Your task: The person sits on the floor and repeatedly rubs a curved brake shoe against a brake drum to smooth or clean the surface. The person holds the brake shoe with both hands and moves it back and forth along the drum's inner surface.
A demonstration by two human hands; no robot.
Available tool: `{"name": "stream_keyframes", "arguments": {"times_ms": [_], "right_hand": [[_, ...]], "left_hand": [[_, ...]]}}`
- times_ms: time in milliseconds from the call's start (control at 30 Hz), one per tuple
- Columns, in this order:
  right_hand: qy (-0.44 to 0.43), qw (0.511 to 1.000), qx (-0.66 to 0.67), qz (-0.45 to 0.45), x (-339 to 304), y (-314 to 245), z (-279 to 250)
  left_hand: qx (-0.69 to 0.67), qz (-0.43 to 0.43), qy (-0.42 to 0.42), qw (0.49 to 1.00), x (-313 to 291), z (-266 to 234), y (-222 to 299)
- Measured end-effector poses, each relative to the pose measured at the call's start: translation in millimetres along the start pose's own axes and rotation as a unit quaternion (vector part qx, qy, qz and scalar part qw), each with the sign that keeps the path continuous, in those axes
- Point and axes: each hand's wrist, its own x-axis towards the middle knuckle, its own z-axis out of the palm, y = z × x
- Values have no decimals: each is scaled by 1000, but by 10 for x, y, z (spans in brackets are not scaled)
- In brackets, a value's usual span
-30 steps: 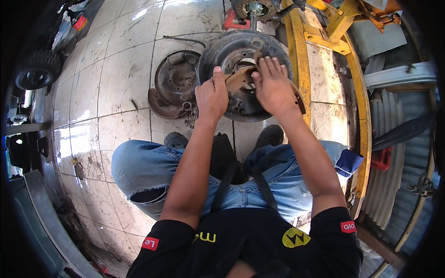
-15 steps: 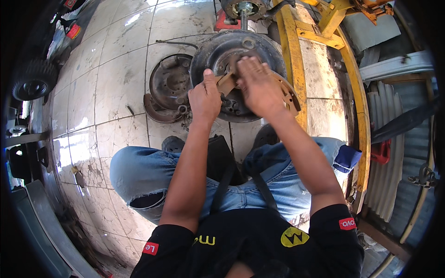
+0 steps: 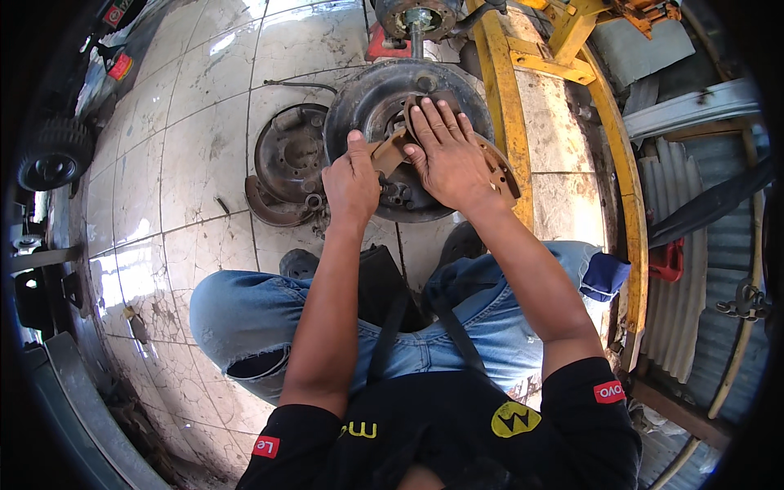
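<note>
My left hand is closed around one end of a curved brown brake shoe, its thumb up along the edge. My right hand lies flat over the shoe's upper part, fingers stretched out and slightly spread. Anything under that palm is hidden. Below both hands rests a large dark round brake drum. Another brake shoe with holes in its web shows at the drum's right edge. To the left, on the tiles, lies a round backing plate, with a curved shoe along its lower left rim.
A yellow metal stand rises close on the right. Beyond the drum are a hub on a shaft and a red object. A tyre stands far left on the tiled floor. Corrugated sheets line the right side.
My right hand, blurred and bunched before, now lies flatter with its fingers spread on the shoe. The left hand keeps its grip. The whole view has shifted slightly.
</note>
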Motion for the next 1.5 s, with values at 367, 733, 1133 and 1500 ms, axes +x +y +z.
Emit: {"name": "stream_keyframes", "arguments": {"times_ms": [367, 733, 1133, 1500], "right_hand": [[-19, 998, -26, 57, 42, 92, -32], [18, 999, 42, 15, -8, -81, -12], [47, 993, 103, -43, -17, -90, 81], [50, 992, 111, -28, 0, -93, -27]], "left_hand": [[-25, -16, 6, 1000, 48, 54, -74], [-7, -9, -1, 1000, 75, 62, -156], [-48, -43, -36, 997, 132, 28, -199], [-70, -16, 9, 997, 94, 41, -203]]}}
